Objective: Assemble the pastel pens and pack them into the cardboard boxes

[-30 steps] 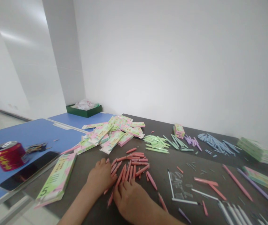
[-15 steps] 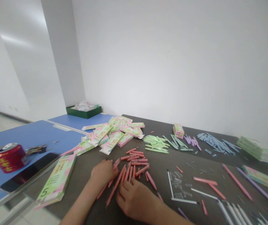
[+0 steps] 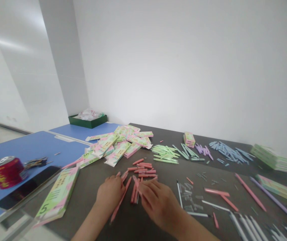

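Observation:
My left hand (image 3: 110,191) is closed around pink pen pieces, whose tips stick out past its fingers. Beside it a long pink pen (image 3: 120,201) lies slanted on the dark table. With bent fingers my right hand (image 3: 160,202) pinches a pink pen barrel (image 3: 135,180) over a few more lying below. Its palm side and part of those barrels are hidden. Just beyond both hands is a loose heap of pink pen parts (image 3: 146,171).
Pen cartons (image 3: 118,150) lie piled behind, with green (image 3: 165,154), purple (image 3: 204,150) and blue pen parts (image 3: 229,152) to the right. Clear small pieces (image 3: 190,197) and white refills (image 3: 251,227) are nearer. A red can (image 3: 6,172) and a phone (image 3: 29,187) are left.
My right hand has lifted slightly and moved right, now pinching a pink barrel. The pink pieces between the hands have shifted and thinned out. My left hand stays nearly in place.

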Motion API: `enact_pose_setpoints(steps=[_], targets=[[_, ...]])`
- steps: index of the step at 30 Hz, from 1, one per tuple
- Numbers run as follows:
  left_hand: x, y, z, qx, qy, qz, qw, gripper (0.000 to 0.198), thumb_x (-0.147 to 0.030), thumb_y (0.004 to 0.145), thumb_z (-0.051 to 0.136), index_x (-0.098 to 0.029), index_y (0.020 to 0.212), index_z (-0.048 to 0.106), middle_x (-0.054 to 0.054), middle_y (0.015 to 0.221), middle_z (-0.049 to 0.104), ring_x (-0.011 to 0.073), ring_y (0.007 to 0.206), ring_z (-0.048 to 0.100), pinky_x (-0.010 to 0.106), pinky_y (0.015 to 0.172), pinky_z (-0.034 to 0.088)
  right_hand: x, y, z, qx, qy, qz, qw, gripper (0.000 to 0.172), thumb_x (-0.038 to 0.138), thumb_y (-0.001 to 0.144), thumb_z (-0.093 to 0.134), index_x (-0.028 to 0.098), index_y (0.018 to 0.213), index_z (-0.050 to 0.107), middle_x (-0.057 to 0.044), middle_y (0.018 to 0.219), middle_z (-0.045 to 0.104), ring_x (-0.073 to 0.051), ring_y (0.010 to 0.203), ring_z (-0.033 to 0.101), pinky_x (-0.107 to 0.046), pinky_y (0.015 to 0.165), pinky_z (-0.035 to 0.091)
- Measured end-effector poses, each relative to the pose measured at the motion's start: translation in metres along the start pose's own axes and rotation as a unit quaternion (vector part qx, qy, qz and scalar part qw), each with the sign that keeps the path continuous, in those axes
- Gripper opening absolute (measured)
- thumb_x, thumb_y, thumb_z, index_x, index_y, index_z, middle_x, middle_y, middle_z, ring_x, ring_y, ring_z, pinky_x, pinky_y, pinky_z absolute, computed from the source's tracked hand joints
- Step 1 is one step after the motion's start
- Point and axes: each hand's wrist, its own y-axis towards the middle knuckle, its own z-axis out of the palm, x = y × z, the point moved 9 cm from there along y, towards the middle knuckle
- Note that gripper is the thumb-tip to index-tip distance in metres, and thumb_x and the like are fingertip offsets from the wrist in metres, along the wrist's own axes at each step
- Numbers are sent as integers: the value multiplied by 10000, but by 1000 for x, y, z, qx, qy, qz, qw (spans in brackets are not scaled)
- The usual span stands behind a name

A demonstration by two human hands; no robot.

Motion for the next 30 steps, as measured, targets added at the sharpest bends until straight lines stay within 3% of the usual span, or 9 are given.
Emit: enact_pose_setpoints(steps=[6, 9, 12, 15, 17, 21, 24, 27, 30], targets=[[7, 8, 6, 21, -35, 2, 999, 308, -251, 830, 360, -137, 853, 646, 166, 872, 699, 266, 809, 657, 345, 684, 464, -15, -5, -29, -46, 76, 70, 994, 244, 85, 832, 441, 188, 1041, 516, -71, 945, 646, -180, 885, 599, -307, 791, 493], [10, 10, 5, 19, -65, -8, 998, 236, -228, 790, 408, -142, 805, 627, 170, 844, 695, 277, 783, 654, 352, 676, 451, -43, -15, -38, -89, 177, 192, 961, 206, 121, 822, 467, 205, 1000, 530, -52, 924, 656, -162, 834, 633, -269, 729, 517], [16, 14, 0, 7, -117, -19, 993, 191, -249, 773, 432, -147, 752, 593, 186, 789, 676, 307, 739, 638, 378, 653, 430, -82, -36, -37, -144, 324, 346, 868, 90, 239, 810, 540, 197, 887, 519, -34, 818, 667, -159, 716, 655, -231, 579, 530], [22, 24, -10, -17, -204, -18, 979, 157, -297, 773, 465, -169, 736, 549, 124, 679, 634, 282, 666, 604, 364, 636, 403, -114, -60, -38, -213, 435, 444, 754, 231, 353, 734, 644, 192, 810, 497, -17, 734, 672, -174, 678, 664, -243, 547, 534], [24, 33, -21, -35, -286, -4, 958, 151, -329, 761, 510, -189, 706, 521, 52, 620, 583, 239, 639, 566, 334, 644, 389, -130, -76, -40, -248, 472, 482, 695, 295, 375, 680, 703, 180, 809, 522, -15, 720, 682, -173, 685, 672, -246, 574, 540], [14, 50, -43, -41, -486, 34, 872, 271, -405, 726, 581, -190, 590, 488, -16, 586, 507, 159, 606, 484, 259, 607, 381, -149, -100, -48, -284, 531, 511, 613, 326, 330, 602, 782, 132, 804, 619, -42, 731, 700, -161, 712, 679, -239, 649, 539], [-14, 53, -54, 6, -640, 48, 767, 311, -429, 713, 607, -178, 585, 477, -36, 546, 476, 115, 530, 447, 225, 527, 386, -154, -114, -56, -295, 560, 526, 569, 285, 275, 548, 818, 115, 706, 644, -50, 690, 701, -154, 693, 677, -224, 653, 535], [-69, 45, -60, 88, -753, 70, 648, 293, -344, 689, 666, -173, 596, 447, -63, 501, 418, 81, 467, 421, 202, 475, 404, -153, -119, -64, -296, 588, 521, 544, 236, 221, 548, 819, 113, 663, 644, -58, 683, 704, -142, 695, 674, -202, 656, 527], [-137, 30, -61, 176, -810, 89, 553, 304, -286, 710, 668, -170, 572, 422, -96, 433, 313, 41, 362, 293, 165, 362, 328, -150, -117, -71, -292, 615, 505, 531, 222, 197, 561, 814, 118, 672, 638, -56, 696, 706, -132, 697, 672, -187, 643, 519]])
